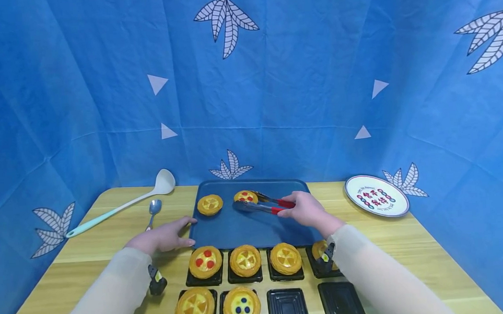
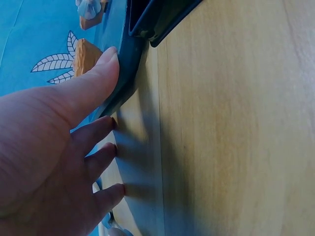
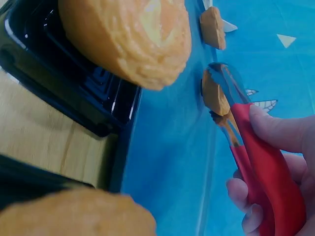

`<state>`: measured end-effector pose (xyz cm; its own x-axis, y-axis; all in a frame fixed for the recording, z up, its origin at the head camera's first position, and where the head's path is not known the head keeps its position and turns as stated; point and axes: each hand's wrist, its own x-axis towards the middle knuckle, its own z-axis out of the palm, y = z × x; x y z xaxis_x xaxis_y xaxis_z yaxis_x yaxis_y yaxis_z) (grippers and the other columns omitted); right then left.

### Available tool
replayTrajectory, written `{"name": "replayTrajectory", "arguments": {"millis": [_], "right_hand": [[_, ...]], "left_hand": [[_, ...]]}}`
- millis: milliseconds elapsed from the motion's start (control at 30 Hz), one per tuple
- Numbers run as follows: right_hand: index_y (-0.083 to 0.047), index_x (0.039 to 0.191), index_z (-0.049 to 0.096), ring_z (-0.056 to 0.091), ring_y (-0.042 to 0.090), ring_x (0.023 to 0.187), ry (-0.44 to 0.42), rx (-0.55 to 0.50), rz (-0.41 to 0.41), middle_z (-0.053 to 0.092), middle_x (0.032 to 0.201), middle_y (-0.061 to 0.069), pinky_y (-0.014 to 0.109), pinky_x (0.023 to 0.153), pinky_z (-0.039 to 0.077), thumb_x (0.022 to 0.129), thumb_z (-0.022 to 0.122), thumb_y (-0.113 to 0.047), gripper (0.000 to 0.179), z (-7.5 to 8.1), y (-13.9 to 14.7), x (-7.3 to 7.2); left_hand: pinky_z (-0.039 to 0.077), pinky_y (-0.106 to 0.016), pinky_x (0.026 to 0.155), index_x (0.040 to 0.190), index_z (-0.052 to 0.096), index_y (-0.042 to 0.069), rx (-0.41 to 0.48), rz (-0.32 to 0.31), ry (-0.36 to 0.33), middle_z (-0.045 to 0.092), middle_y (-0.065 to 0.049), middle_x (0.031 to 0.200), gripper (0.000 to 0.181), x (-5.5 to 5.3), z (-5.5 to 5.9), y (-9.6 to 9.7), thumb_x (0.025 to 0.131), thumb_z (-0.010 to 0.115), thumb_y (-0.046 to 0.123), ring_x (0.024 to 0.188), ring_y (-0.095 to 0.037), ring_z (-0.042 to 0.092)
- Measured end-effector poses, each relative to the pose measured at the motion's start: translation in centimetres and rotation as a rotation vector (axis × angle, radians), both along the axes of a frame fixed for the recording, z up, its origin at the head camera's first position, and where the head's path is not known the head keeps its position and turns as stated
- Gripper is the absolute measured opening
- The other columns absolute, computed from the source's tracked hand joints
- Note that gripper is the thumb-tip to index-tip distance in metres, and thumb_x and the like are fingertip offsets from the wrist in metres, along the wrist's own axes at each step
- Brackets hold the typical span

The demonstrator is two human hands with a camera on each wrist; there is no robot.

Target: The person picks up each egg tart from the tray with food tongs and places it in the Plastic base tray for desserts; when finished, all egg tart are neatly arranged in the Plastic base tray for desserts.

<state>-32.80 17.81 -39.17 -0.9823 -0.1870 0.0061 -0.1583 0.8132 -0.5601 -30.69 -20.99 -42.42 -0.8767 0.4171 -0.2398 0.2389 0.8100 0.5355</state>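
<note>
My right hand (image 1: pixel 304 210) grips red-handled tongs (image 3: pixel 266 172). Their metal ends sit on either side of a tart with red topping (image 1: pixel 245 196) on the blue tray (image 1: pixel 260 231); whether the tart is lifted is hard to tell. To its left on the same tray lies a tart with orange pieces (image 1: pixel 210 204). At the tray's left edge is my left hand (image 1: pixel 165 236), thumb against the rim and fingers extended, as the left wrist view shows.
Black square trays in two rows stand in front, several holding tarts (image 1: pixel 204 262); two at front right (image 1: pixel 288 309) show their ridged bottoms. A white ladle (image 1: pixel 164 182) and small spoon (image 1: pixel 154 207) lie left. An oval plate (image 1: pixel 377 196) is at right, before the blue cloth (image 1: pixel 315 76).
</note>
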Motion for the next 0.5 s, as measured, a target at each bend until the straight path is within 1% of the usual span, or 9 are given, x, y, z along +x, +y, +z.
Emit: {"name": "replayTrajectory", "arguments": {"millis": [200, 300, 400, 467, 500], "right_hand": [[-0.006, 0.129, 0.066, 0.057, 0.023, 0.087, 0.031, -0.014, 0.023, 0.064, 0.11, 0.008, 0.035, 0.069, 0.051, 0.085, 0.079, -0.029, 0.052, 1.1, 1.5, 0.7], [-0.005, 0.129, 0.067, 0.056, 0.023, 0.087, 0.055, -0.015, 0.064, 0.065, 0.109, 0.007, 0.034, 0.068, 0.05, 0.085, 0.08, -0.029, 0.051, 2.0, 2.5, 1.1], [-0.003, 0.128, 0.066, 0.058, 0.022, 0.087, 0.061, -0.042, 0.119, 0.065, 0.108, 0.008, 0.034, 0.068, 0.051, 0.086, 0.08, -0.026, 0.05, 3.0, 3.6, 1.7], [-0.002, 0.128, 0.066, 0.059, 0.022, 0.086, 0.044, -0.072, 0.157, 0.065, 0.108, 0.009, 0.034, 0.069, 0.052, 0.086, 0.079, -0.023, 0.049, 3.7, 4.4, 2.2], [-0.002, 0.127, 0.066, 0.059, 0.022, 0.085, 0.033, -0.085, 0.175, 0.065, 0.106, 0.008, 0.034, 0.067, 0.052, 0.086, 0.08, -0.023, 0.049, 4.0, 4.8, 2.4]], "left_hand": [[0.028, -0.063, 0.11, 0.148, 0.04, 0.008, 0.009, -0.008, 0.001, 0.03, -0.029, 0.153, 0.066, 0.1, 0.0, 0.0, 0.094, 0.069, 0.032, 0.138, -0.05, 0.029], [0.027, -0.064, 0.109, 0.148, 0.041, 0.008, 0.01, -0.009, 0.005, 0.03, -0.029, 0.153, 0.066, 0.0, 0.0, -0.1, 0.093, 0.069, 0.032, 0.138, -0.05, 0.029], [0.027, -0.064, 0.109, 0.148, 0.04, 0.009, 0.011, -0.01, 0.007, 0.03, -0.029, 0.153, 0.067, 0.0, -0.1, -0.1, 0.093, 0.069, 0.033, 0.138, -0.051, 0.028], [0.027, -0.064, 0.11, 0.148, 0.04, 0.009, 0.014, -0.008, 0.007, 0.03, -0.029, 0.154, 0.066, -0.1, -0.2, -0.2, 0.093, 0.069, 0.033, 0.138, -0.05, 0.028], [0.027, -0.064, 0.11, 0.148, 0.04, 0.008, 0.016, -0.009, 0.008, 0.03, -0.029, 0.154, 0.067, -0.1, -0.3, -0.2, 0.093, 0.069, 0.033, 0.138, -0.05, 0.028]]}}
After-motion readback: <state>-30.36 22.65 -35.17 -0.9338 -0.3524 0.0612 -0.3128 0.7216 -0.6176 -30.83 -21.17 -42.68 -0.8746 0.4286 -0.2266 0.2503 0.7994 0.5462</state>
